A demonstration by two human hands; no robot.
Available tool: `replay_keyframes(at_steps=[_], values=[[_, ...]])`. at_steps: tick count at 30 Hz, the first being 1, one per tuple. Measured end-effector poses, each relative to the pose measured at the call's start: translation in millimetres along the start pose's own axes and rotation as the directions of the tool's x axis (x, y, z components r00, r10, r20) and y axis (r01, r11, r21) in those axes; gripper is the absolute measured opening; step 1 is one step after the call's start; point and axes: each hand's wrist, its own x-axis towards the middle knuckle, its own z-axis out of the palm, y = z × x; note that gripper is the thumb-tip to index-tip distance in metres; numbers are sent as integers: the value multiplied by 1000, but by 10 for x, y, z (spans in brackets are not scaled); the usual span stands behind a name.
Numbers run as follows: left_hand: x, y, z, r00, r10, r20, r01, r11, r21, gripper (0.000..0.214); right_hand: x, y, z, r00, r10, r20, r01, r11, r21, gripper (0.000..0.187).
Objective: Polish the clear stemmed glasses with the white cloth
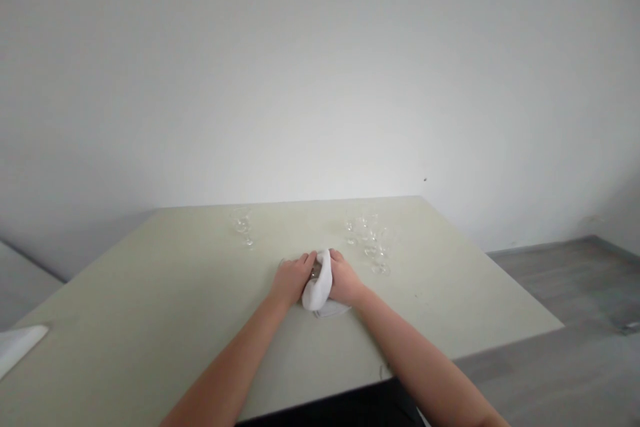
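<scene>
Over the middle of the table, my left hand is closed around a stemmed glass, which lies on its side and is mostly hidden by the fingers. Beside it my right hand grips a white cloth pressed against the glass's right end. Part of the cloth hangs down to the tabletop. Ahead and to the left, one clear stemmed glass stands upright. Several more clear stemmed glasses stand in a group just beyond my right hand.
The pale green table reaches back to a plain white wall. At the far left edge lies a white, flat-looking object. Grey wood-look floor shows past the table's right edge.
</scene>
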Motion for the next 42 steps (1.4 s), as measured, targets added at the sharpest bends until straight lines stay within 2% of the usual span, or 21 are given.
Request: replay_keyframes(at_steps=[1,3,7,10,17,24,36,42], values=[[10,-7,11,1000,-6,-5,6,1000,-7,30,-4,5,21,1000,-9,-24,9,1000,-23,33],[35,-17,26,999,10,-52,-10,1000,-16,31,-6,41,72,999,13,-45,-11,999,39,38],[73,-26,47,974,66,-217,-72,997,-18,34,2,182,126,991,119,-56,-99,955,278,16],[68,-22,78,961,94,-260,-104,994,-22,33,0,246,102,991,124,-40,-109,956,273,14],[43,-27,119,977,101,-189,-111,993,-44,25,-12,149,41,989,151,-6,-150,984,97,6],[20,-9,72,987,81,-136,-91,993,-72,25,-10,128,23,989,146,16,-146,986,83,4],[53,-15,149,992,79,-97,-92,987,-131,23,-10,180,51,988,155,14,-155,986,59,7],[34,2,117,994,67,-91,-78,989,-126,23,-12,134,19,983,181,19,-181,972,151,5]])
